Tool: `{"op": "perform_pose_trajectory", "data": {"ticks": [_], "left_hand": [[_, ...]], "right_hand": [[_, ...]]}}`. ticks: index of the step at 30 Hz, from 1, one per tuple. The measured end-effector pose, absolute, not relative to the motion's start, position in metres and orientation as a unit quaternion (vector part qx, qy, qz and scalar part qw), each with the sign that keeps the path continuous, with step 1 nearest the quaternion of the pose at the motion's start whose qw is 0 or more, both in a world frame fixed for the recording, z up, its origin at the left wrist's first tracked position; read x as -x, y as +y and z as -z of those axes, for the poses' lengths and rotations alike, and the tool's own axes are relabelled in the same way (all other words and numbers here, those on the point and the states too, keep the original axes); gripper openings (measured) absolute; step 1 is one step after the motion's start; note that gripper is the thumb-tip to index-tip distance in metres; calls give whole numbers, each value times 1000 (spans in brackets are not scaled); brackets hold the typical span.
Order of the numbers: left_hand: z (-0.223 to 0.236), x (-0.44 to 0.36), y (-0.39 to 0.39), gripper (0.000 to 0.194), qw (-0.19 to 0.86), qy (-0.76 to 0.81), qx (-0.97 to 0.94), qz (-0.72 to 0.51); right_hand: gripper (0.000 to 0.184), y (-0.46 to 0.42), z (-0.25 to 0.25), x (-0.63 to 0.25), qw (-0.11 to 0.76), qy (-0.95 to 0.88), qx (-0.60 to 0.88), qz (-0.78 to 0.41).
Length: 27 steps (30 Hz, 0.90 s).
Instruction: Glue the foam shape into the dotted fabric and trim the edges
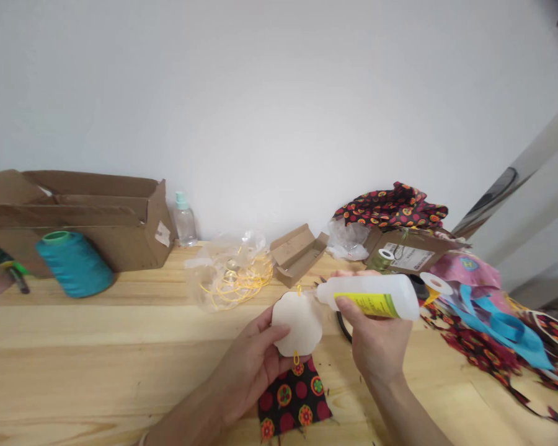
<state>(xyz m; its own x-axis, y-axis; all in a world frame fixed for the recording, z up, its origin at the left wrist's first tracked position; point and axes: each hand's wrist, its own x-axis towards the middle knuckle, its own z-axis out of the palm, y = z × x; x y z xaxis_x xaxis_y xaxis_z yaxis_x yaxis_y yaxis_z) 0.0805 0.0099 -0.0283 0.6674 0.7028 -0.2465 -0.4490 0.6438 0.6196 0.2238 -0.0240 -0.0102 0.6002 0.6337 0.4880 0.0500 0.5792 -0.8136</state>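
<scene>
My left hand (pixel 255 356) holds a white scallop-edged disc (pixel 298 323), thumb on its face and fingers behind. Small yellow cord loops (pixel 296 358) stick out at its top and bottom. In my right hand (pixel 379 344) is a white squeeze bottle (pixel 402 296) with a yellow-green label, tipped on its side. Its nozzle points left at the disc's upper right edge; whether it touches I cannot tell. Below the disc a dark patterned fabric square (pixel 295 402) lies on the wooden table, partly covered by my left hand.
At the left stand a cardboard box (pixel 160 214), a teal thread cone (pixel 74 266) and a pump bottle (pixel 185 223). Yellow cord in plastic (pixel 235 279) and a small open box (pixel 297 254) lie behind my hands. Fabric scraps (pixel 483 353) and blue ribbon (pixel 506 325) crowd the right.
</scene>
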Motion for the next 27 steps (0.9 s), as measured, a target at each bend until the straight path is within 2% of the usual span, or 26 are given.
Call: {"op": "perform_pose_trajectory", "data": {"ticks": [8,13,27], "left_hand": [[29,-80,11,35,872,233,-275,-331],[30,-81,10,34,872,228,-281,-329],[29,-79,14,42,866,235,-279,-342]], "right_hand": [[35,-27,2,-220,747,-439,484,-124],[39,-26,3,-217,765,-416,464,-162],[37,-24,7,-226,800,-403,410,-173]]}}
